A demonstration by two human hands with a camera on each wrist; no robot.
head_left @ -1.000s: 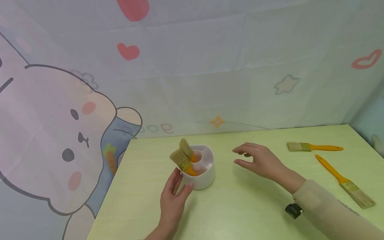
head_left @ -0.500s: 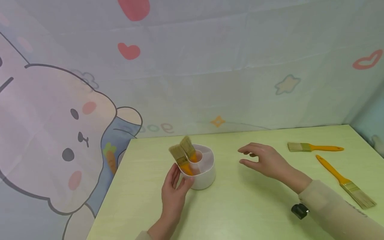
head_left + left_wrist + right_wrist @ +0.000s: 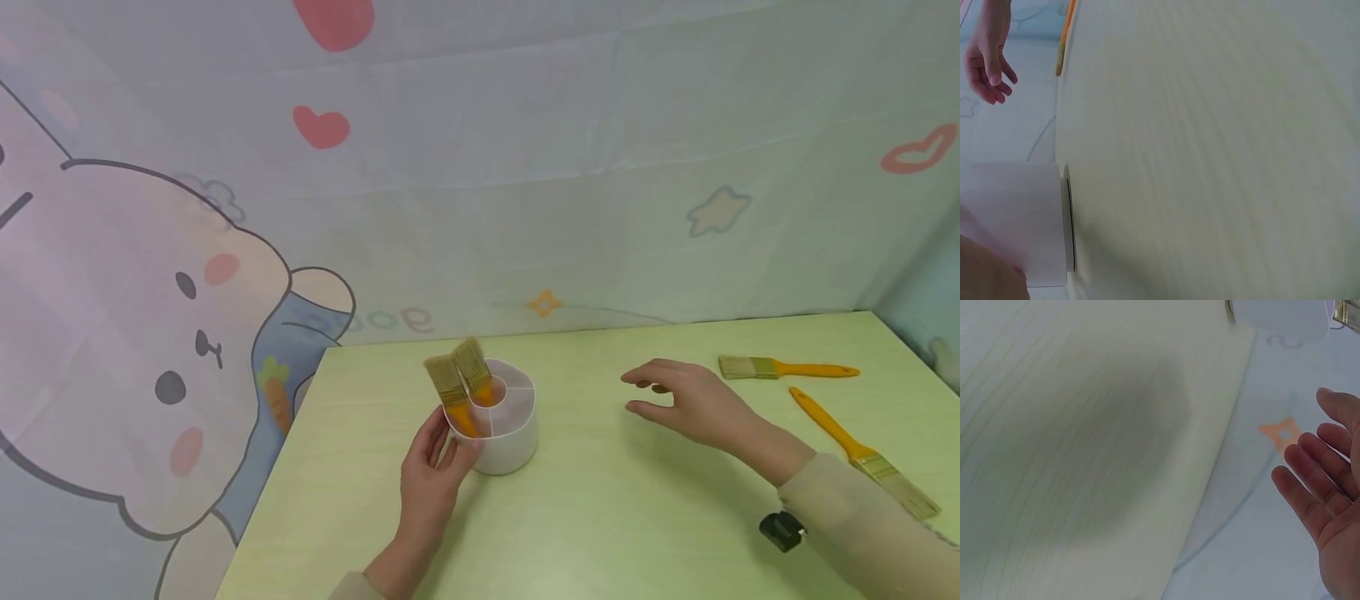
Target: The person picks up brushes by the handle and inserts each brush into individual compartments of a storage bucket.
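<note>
A white round desk organizer [image 3: 508, 450] with several compartments stands on the table, and my left hand [image 3: 431, 479] grips its left front side, thumb in front. Two paintbrushes stand in it, bristles up. The left paintbrush [image 3: 447, 379] sits in a left-hand compartment and leans left; the other paintbrush [image 3: 472, 365] has its orange handle in the round middle section. In the left wrist view, the organizer's white wall [image 3: 1016, 212] shows above my hand. To the right my right hand [image 3: 693, 404] hovers over the table, fingers loosely bent, holding nothing.
At the right of the table [image 3: 585, 517] lie two more orange-handled paintbrushes: one flat paintbrush [image 3: 813, 369] toward the back, another paintbrush [image 3: 851, 442] slanting beside my right forearm. A printed cloth [image 3: 480, 208] hangs right behind the table's far edge.
My right hand has drifted right, away from the organizer toward the loose paintbrushes. Both paintbrushes in the organizer stand more upright, and my left hand has closed in on its wall.
</note>
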